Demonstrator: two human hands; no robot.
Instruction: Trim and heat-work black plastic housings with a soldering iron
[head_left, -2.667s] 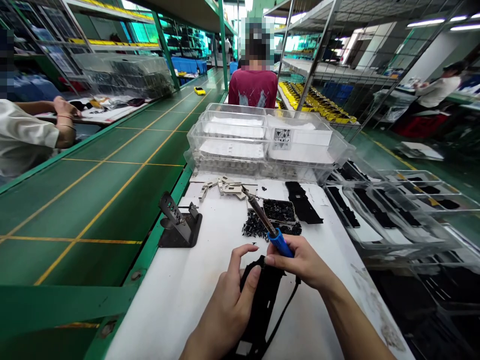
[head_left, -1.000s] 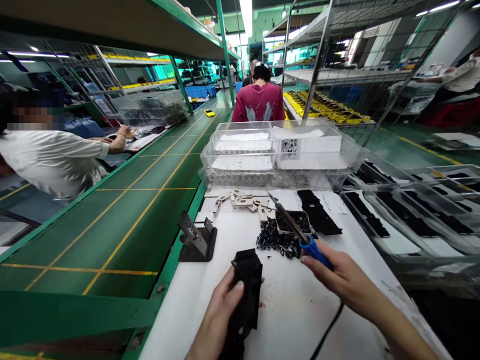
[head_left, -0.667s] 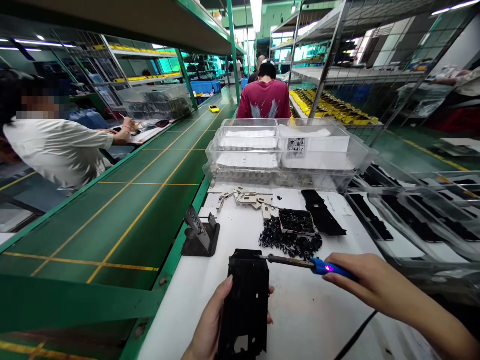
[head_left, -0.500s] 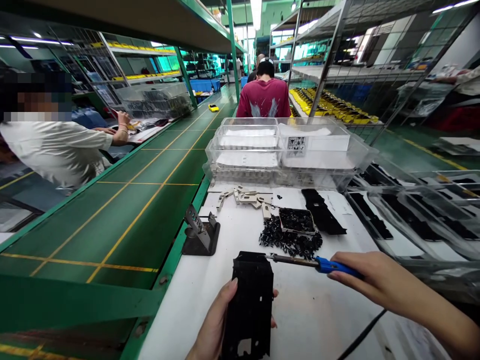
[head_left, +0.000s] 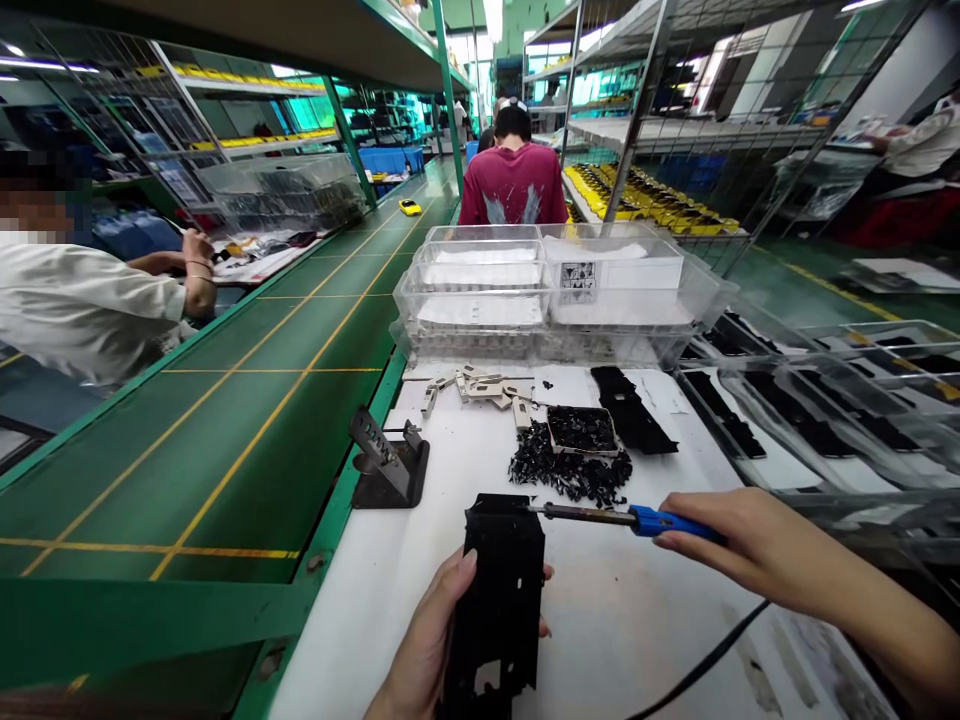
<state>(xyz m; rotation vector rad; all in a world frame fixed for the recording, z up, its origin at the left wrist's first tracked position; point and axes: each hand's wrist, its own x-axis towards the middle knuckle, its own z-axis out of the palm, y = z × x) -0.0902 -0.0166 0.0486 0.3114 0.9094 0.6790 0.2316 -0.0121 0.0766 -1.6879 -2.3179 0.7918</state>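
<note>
The white-topped workbench [head_left: 622, 640] ends on the left at a green rail [head_left: 337, 510], with a green conveyor belt [head_left: 225, 450] beyond, and clear plastic trays [head_left: 810, 430] line its right edge. Open white surface lies right of the perforated black plastic frame [head_left: 499, 610], which stands upright in the curled fingers of the left hand [head_left: 435, 640]. The right hand [head_left: 742, 560] grips a blue-handled soldering iron [head_left: 667, 522], its thin metal shaft level, its tip at the frame's upper right corner. A heap of black plastic scraps [head_left: 570, 478] lies just above the frame.
</note>
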